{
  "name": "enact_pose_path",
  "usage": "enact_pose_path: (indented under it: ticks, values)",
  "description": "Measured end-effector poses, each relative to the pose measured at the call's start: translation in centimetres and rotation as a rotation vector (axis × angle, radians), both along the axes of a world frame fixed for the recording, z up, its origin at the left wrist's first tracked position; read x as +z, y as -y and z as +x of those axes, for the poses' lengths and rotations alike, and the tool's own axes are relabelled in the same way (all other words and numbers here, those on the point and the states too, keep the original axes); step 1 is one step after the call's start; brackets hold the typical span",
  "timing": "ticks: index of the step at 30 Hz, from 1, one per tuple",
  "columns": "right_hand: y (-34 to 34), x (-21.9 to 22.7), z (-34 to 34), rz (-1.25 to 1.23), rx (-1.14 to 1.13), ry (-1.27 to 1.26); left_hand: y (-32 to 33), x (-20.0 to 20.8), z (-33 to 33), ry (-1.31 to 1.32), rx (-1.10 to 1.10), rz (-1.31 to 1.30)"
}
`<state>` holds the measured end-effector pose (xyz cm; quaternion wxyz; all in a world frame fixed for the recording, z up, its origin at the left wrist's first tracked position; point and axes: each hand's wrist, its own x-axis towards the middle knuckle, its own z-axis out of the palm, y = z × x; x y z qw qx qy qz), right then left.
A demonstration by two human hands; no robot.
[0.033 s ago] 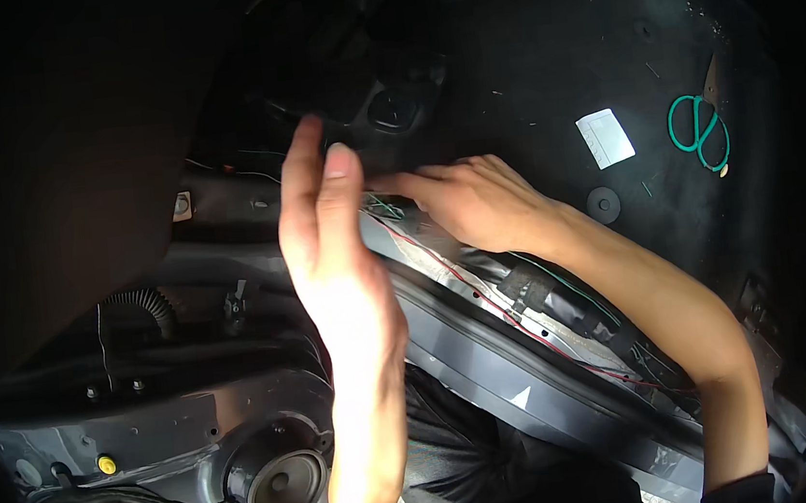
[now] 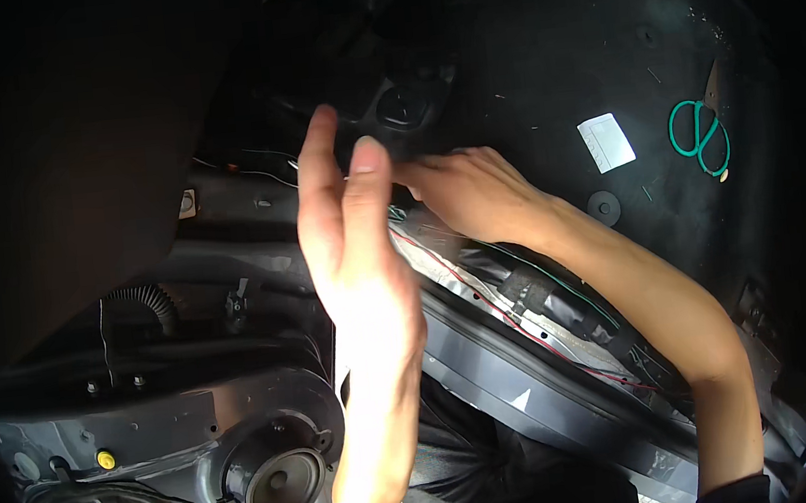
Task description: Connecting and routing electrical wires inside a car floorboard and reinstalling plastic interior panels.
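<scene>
My left hand [image 2: 352, 227] is raised over the car's door sill, thumb and index finger stretched out and apart. A pale thin strand [image 2: 294, 165] shows beside its index finger; whether the hand touches it I cannot tell. Reaching in from the right, my right hand [image 2: 470, 187] has its fingers bent together, their tips hidden behind the left thumb. What they hold, if anything, is not visible. Just below it lie thin green wires [image 2: 396, 213]. A red wire [image 2: 464, 280] runs along the bare metal sill [image 2: 551, 326], next to a black-taped wire bundle [image 2: 533, 292].
On the dark floor lie green-handled scissors [image 2: 700, 138], a white paper slip [image 2: 607, 143] and a black round washer-like disc [image 2: 604, 208]. An open door panel at lower left carries a round speaker [image 2: 287, 484], a yellow plug [image 2: 106, 459] and a corrugated cable sleeve [image 2: 158, 304].
My left hand has shifted a little to the right. The fingers of my right hand have bent in more, behind the left thumb, and less of the green wire cluster shows.
</scene>
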<state>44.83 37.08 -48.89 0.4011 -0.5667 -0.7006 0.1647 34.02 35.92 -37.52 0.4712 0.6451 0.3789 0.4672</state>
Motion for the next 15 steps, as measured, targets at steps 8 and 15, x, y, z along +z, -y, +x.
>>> enact_pose_path:
  ticks: [8, 15]
  values:
    - [-7.2, 0.3, -0.8, 0.414, 0.079, -0.038, 0.3, -1.6, 1.8, 0.276, -0.102, 0.167]
    - [-7.4, 0.1, -1.6, 0.531, 0.186, -0.229, -0.2, -4.0, 1.1, 0.088, -0.135, 0.334]
